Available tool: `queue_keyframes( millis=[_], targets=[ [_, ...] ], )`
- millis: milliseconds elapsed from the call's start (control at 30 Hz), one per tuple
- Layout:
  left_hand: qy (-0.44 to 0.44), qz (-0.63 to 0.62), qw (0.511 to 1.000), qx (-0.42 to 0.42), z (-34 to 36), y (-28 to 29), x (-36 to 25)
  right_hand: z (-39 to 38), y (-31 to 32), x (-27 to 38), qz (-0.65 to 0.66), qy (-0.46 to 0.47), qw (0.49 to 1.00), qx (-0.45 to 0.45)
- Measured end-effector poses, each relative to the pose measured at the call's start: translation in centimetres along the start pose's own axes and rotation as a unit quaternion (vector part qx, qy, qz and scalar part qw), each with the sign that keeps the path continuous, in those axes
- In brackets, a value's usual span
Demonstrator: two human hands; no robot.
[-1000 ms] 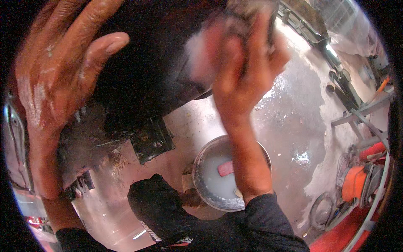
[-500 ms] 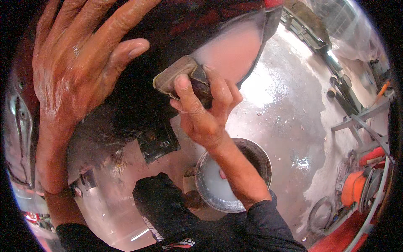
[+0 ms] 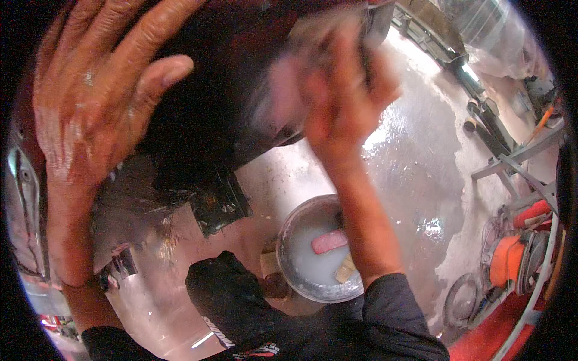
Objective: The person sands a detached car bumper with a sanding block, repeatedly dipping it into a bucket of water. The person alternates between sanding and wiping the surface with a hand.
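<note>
My right hand (image 3: 346, 96), smeared by motion, is up on the far right part of a dark glossy vehicle panel (image 3: 211, 120). It grips the sanding block, whose outline is lost in the blur beyond the fingers. Beside it shows a pinkish sanded patch (image 3: 284, 90), wet and partly hidden by the hand. My left hand (image 3: 90, 96) is wet and lies flat against the panel on the left, fingers spread, holding nothing.
Below my right forearm, a round bucket (image 3: 280, 265) of cloudy water holds a pink block (image 3: 329, 242) and a tan block (image 3: 345, 271). A black flap (image 3: 220, 207) hangs under the panel. At right are a grey metal stand (image 3: 500, 165) and an orange reel (image 3: 504, 262).
My right hand has swept up and to the right across the panel with the sanding block. The pink and tan blocks in the bucket now show more. My left hand appears slightly further left in view.
</note>
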State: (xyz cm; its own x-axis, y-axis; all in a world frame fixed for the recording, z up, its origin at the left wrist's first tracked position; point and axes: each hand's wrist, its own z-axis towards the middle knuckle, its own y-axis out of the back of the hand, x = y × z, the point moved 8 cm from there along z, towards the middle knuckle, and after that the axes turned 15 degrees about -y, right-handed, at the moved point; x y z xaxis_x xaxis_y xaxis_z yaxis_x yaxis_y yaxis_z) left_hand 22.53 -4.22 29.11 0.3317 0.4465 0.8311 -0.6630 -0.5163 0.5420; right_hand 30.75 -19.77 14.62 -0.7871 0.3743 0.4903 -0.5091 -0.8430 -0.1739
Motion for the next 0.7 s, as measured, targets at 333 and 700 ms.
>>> queue_keyframes(
  millis=[333,700],
  targets=[
    [0.007,0.013,1.0,0.003,-0.4,0.3,0.4,-2.7,0.4,-2.5,0.009,-0.009,0.999,0.032],
    [0.008,-0.015,1.0,-0.021,0.0,-0.8,0.1,-2.5,0.9,-3.2,-0.002,0.005,0.999,0.042]
  ],
)
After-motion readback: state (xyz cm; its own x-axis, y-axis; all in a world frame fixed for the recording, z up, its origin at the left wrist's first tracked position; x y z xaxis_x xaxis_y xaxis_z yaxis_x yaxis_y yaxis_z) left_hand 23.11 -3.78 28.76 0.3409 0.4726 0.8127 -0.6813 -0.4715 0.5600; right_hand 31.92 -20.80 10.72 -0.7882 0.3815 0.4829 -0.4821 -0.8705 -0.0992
